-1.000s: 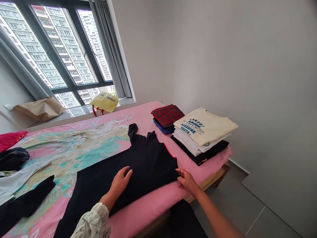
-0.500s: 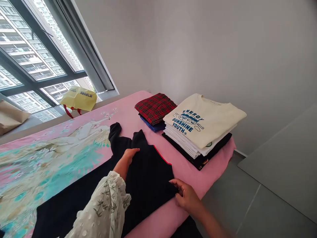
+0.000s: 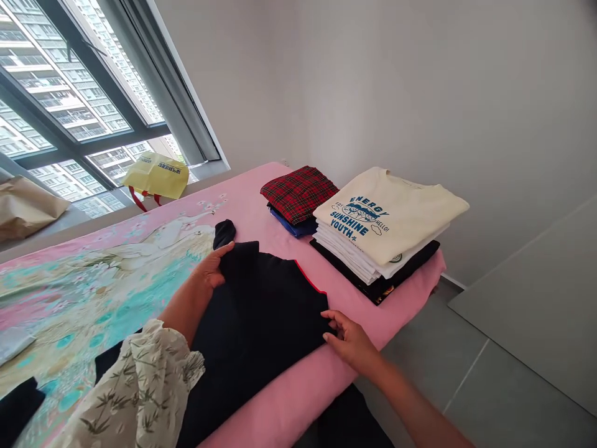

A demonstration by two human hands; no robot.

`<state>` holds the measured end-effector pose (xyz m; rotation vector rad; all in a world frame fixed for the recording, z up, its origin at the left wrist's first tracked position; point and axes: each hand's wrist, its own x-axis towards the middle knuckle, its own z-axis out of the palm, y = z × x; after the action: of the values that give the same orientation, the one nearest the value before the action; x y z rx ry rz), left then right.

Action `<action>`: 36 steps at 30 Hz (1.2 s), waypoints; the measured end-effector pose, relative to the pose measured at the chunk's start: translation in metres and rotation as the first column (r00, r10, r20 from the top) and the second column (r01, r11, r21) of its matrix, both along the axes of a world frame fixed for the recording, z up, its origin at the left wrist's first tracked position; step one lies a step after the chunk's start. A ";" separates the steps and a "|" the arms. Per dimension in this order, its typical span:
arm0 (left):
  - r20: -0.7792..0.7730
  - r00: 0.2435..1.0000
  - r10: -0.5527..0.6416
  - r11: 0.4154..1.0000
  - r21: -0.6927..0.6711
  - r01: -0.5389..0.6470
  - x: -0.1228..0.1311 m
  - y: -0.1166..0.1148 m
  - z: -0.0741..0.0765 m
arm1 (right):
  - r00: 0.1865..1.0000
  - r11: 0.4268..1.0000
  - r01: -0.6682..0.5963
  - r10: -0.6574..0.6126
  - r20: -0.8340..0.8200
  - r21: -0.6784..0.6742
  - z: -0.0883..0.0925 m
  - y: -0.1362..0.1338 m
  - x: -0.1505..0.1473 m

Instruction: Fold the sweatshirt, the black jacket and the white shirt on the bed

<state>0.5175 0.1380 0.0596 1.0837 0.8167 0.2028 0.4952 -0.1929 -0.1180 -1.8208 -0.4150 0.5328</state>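
Observation:
A black garment (image 3: 261, 305) with a red edge lies spread on the pink bed (image 3: 289, 398). My left hand (image 3: 212, 269) grips its far corner near the sleeve, fingers curled over the cloth. Its near right corner is pinched between the fingers of my right hand (image 3: 347, 336) at the bed's edge. A floral sleeve covers my left forearm.
To the right stands a stack of folded shirts (image 3: 387, 230) topped by a cream printed tee, with a folded red plaid piece (image 3: 298, 193) behind it. A yellow bag (image 3: 156, 174) and brown paper (image 3: 25, 205) rest on the window ledge. Grey floor lies right of the bed.
My left hand moved from the garment's middle to its far corner and took hold there. My right hand stayed at the near corner. The view turned right.

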 end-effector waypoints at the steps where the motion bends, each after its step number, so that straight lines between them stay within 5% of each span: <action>1: 0.053 0.998 0.021 1.000 0.011 -0.021 0.000 0.002 0.003 | 1.000 0.999 0.002 -0.001 0.017 -0.034 0.003 0.000 0.001; 5: 0.279 0.952 0.128 0.987 0.063 -0.151 0.002 0.020 0.005 | 0.997 0.992 0.048 -0.042 0.057 -0.114 0.008 0.002 -0.001; 13: -0.030 0.984 0.175 0.984 -0.024 -0.176 -0.021 0.049 -0.035 | 0.991 0.982 0.090 -0.071 0.114 -0.168 -0.002 0.006 -0.006; 19: 0.187 0.959 0.215 0.977 -0.040 -0.211 -0.047 0.048 -0.005 | 0.990 0.985 0.089 -0.071 0.126 -0.144 -0.015 0.003 -0.007; 21: 0.343 0.914 0.218 0.975 -0.027 -0.223 -0.079 0.048 0.001 | 0.989 0.987 0.085 -0.067 0.132 -0.136 -0.017 0.001 -0.009; 23: 0.428 0.882 0.196 0.978 -0.017 -0.209 -0.126 0.051 -0.008 | 0.988 0.989 0.071 -0.052 0.143 -0.131 -0.020 0.000 -0.010; 29: 0.055 0.970 0.236 0.970 -0.074 -0.232 -0.281 0.062 -0.090 | 0.982 0.992 0.079 -0.060 0.179 -0.101 -0.022 -0.002 -0.012; 31: 0.017 0.955 0.296 0.953 -0.079 -0.293 -0.318 0.063 -0.104 | 0.980 0.991 0.091 -0.072 0.184 -0.094 -0.022 -0.001 -0.013; 33: -0.051 0.956 0.290 0.957 0.024 -0.289 -0.344 0.059 -0.104 | 0.978 0.991 0.100 -0.081 0.194 -0.091 -0.023 -0.001 -0.014; 36: -0.267 0.942 0.202 0.912 0.401 -0.082 -0.367 0.046 -0.094 | 0.974 0.989 0.113 -0.090 0.210 -0.099 -0.026 -0.002 -0.014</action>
<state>0.1509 0.1837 -0.0346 1.4501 1.1692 0.3371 0.4807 -0.1945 -0.1436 -2.0006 -0.4356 0.3032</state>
